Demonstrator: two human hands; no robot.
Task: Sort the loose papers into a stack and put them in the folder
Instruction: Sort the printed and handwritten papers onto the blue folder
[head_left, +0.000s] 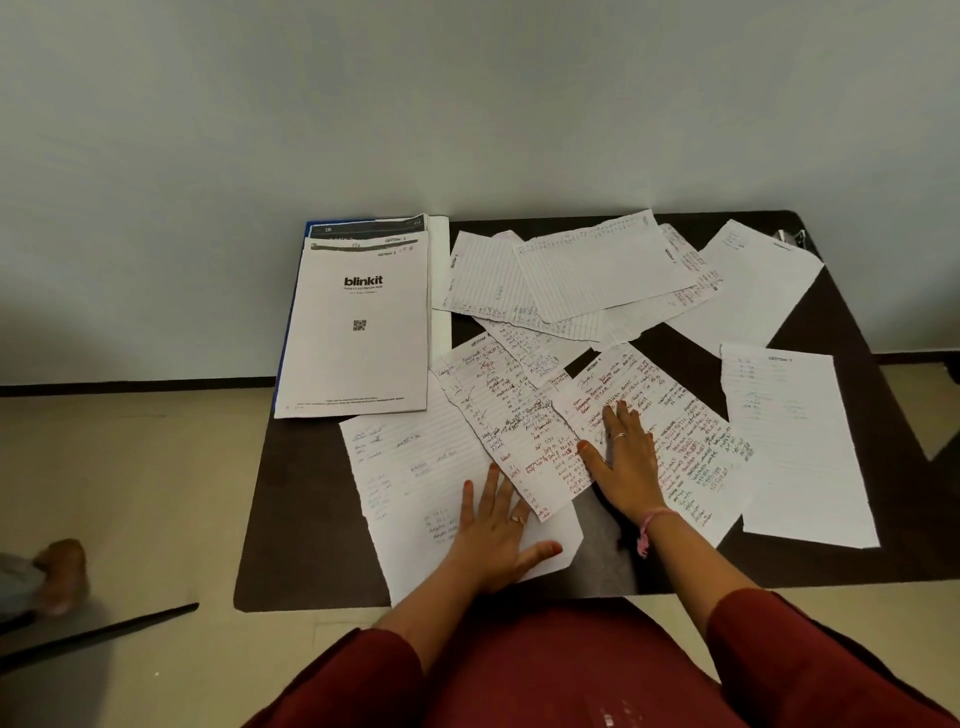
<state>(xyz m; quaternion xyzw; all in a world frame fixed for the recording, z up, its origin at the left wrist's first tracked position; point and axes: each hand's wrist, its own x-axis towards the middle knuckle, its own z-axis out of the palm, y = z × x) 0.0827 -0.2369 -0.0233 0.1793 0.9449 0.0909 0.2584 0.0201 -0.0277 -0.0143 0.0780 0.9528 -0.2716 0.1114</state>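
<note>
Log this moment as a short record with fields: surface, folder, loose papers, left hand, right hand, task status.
surface: dark table against a pale wall
folder: blue folder at the far left, a blinkit sheet on top of the pile lying on it
loose papers: handwritten sheets scattered and overlapping, not stacked
left hand: left hand flat on a near lined sheet
right hand: right hand flat on a densely written sheet
task status: sorting not yet done
</note>
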